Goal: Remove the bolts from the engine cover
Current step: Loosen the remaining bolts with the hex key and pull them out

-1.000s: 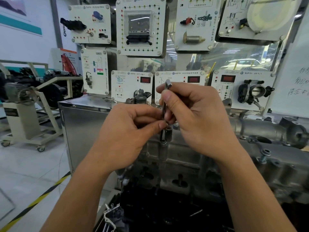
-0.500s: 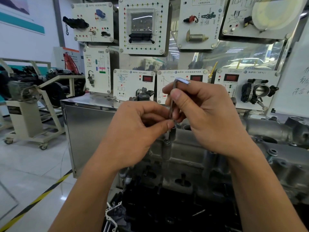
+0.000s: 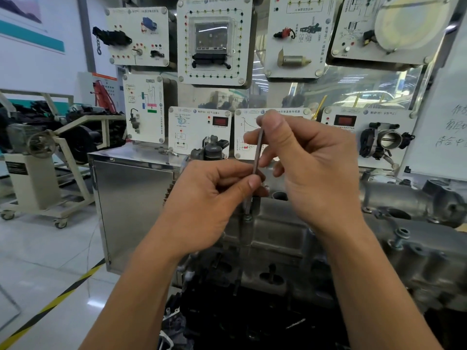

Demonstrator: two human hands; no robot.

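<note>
While our right hand [image 3: 310,173] pinches the upper end of the hex key [image 3: 258,152], our left hand [image 3: 202,205] pinches its lower shaft. The key stands almost upright, its tip in a bolt [image 3: 247,218] just below our left thumb, on the engine cover [image 3: 278,233]. Beyond our knuckles, the panels [image 3: 199,130] carry Chinese print too small to read; handwriting on the whiteboard [image 3: 442,147] is cut off.

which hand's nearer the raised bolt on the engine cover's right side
Right. The right hand is up and left of the bolt; the left hand is farther left; both pinch the hex key.
</note>
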